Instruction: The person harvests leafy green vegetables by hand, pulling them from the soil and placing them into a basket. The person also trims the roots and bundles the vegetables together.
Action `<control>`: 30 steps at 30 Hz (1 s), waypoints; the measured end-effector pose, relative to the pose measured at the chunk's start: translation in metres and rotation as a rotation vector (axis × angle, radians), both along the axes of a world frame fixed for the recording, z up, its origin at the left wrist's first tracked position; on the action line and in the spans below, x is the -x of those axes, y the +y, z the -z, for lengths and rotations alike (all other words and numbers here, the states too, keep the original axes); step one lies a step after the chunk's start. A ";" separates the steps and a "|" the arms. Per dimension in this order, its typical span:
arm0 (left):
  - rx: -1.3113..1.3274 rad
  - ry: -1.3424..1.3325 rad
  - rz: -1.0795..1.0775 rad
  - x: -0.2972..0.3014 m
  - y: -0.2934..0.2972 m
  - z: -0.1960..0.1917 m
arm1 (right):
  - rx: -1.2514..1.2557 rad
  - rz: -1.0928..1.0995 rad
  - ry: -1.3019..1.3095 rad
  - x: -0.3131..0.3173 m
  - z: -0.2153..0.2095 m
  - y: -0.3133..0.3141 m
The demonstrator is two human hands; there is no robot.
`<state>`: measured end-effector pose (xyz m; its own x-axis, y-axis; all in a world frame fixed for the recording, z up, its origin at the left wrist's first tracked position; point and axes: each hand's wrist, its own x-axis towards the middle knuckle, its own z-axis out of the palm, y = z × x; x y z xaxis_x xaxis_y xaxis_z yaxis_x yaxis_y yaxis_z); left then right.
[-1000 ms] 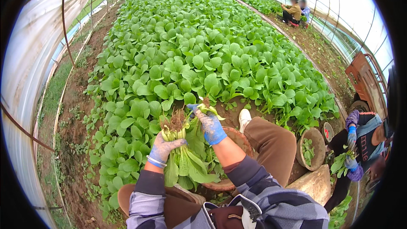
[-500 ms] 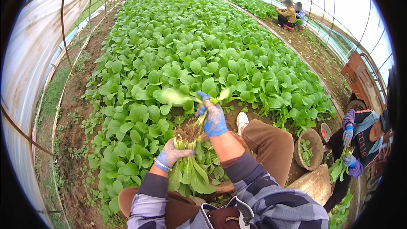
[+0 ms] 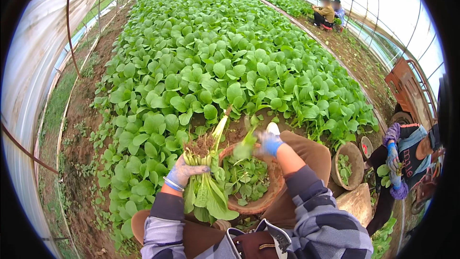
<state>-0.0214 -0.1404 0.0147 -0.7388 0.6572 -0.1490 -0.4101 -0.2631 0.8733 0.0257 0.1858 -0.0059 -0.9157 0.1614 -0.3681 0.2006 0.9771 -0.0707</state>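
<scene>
My left hand [image 3: 184,172], in a blue-and-white glove, is closed round a bunch of leafy greens [image 3: 206,194]. Their muddy roots [image 3: 200,145] point up and the broad leaves hang down. One pale-stemmed plant [image 3: 220,128] sticks up above the rest, leaning right. To the right, my gloved right hand [image 3: 270,144] is smeared by motion over the far rim of a reddish-brown basin [image 3: 276,182]. Blurred green leaves [image 3: 247,145] are at its fingertips; whether the fingers grip them cannot be made out. Loose leaves [image 3: 247,177] lie inside the basin, between my knees.
A dense bed of greens [image 3: 206,52] spreads ahead and left. At right, a co-worker's gloved hands [image 3: 394,163] hold greens beside a bucket of leaves [image 3: 352,165]. An orange-brown vehicle [image 3: 407,88] stands behind. Other people [image 3: 326,12] sit farther off under the plastic tunnel.
My right hand has moved right and down, away from the root end of the bunch, toward the basin. The bunch in my left hand has shifted slightly left, and a plant now stands up in it.
</scene>
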 end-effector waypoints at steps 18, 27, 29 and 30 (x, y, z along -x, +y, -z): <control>-0.135 -0.105 -0.281 0.006 0.022 0.020 | 1.618 0.247 0.578 0.014 -0.009 -0.135; -0.130 -0.196 -0.399 -0.001 0.015 0.040 | 0.821 -0.023 0.875 0.015 0.023 -0.185; -0.151 -0.236 -0.402 0.001 0.010 0.041 | 0.768 -0.051 0.835 0.014 0.022 -0.190; -0.184 -0.240 -0.432 0.002 0.004 0.046 | 0.737 -0.127 0.826 0.018 0.024 -0.192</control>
<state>-0.0230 -0.1362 -0.0311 -0.9074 0.3319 -0.2577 -0.4131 -0.5925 0.6916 0.0077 -0.0057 -0.0301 -0.9177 0.0426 0.3950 -0.2743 0.6513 -0.7075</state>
